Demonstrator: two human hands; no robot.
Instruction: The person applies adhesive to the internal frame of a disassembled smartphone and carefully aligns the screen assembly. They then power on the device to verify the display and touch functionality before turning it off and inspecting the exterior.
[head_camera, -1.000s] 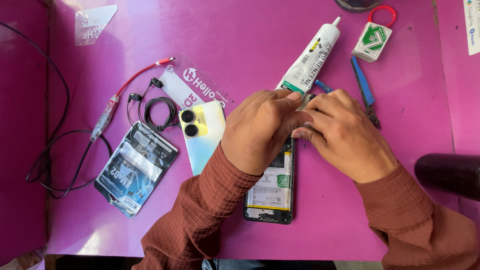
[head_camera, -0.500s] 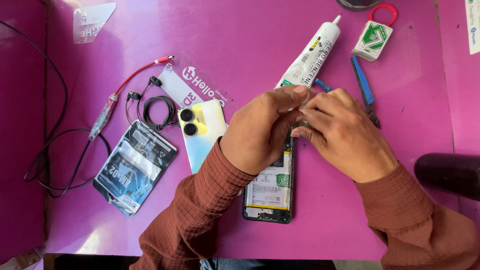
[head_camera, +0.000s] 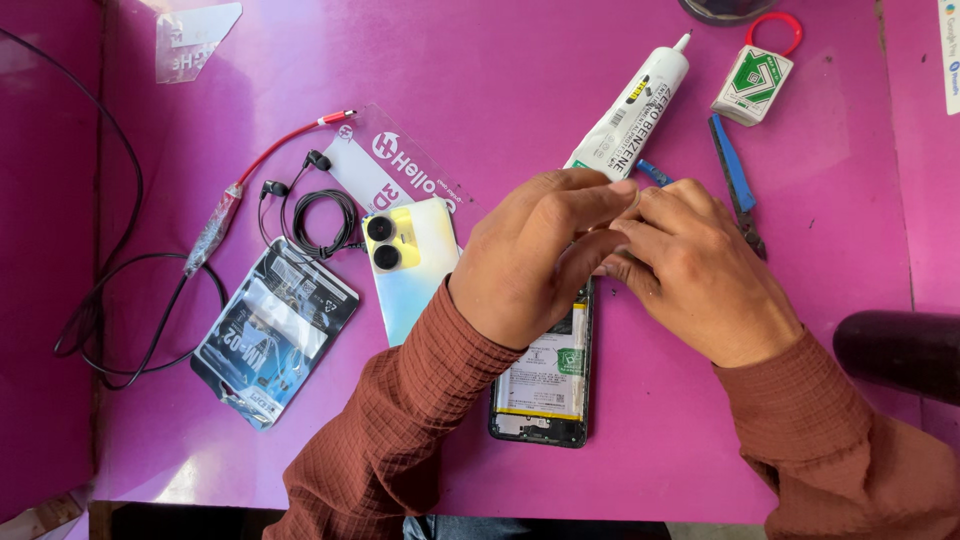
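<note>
Left hand (head_camera: 535, 260) lifted slightly, right hand (head_camera: 690, 270) unmoved, opened phone (head_camera: 545, 385) beneath

Count: two hands (head_camera: 545, 262) (head_camera: 700, 275), one opened phone (head_camera: 545, 385), one back cover (head_camera: 412, 265), one glue tube (head_camera: 630, 112), one earphone set (head_camera: 320, 215), two plastic pouches (head_camera: 272, 335) (head_camera: 400, 165).
</note>
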